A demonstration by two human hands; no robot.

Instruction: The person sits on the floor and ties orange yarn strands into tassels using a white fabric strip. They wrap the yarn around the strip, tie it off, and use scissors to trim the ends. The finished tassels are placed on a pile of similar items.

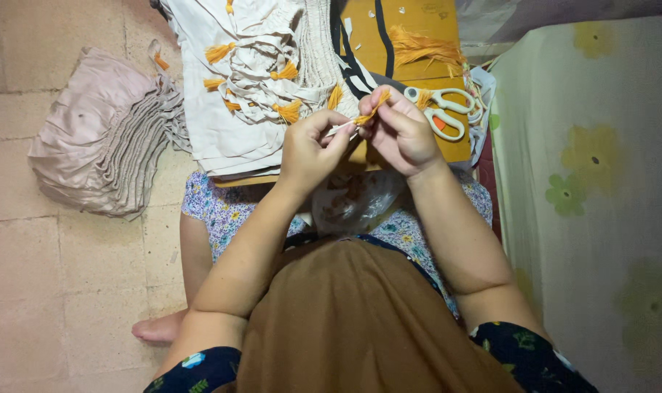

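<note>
Above lap, centre scene: my left grip (310, 149) pinched tight on white cord (339, 129); my right grip (401, 131) closed on orange tassel (371, 113) at cord's end. Scissors (441, 109) just right; tasselled cream garments (258, 80) far-left.

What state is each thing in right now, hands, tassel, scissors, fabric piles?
Left hand: pinching the white cord.
Right hand: pinching the orange tassel.
Scissors: lying closed on the orange board, untouched.
Cream garments: stacked, tassels attached.
Pinkish fabric pile: folded on the floor.
Loose orange threads: bundled on the board.
</note>
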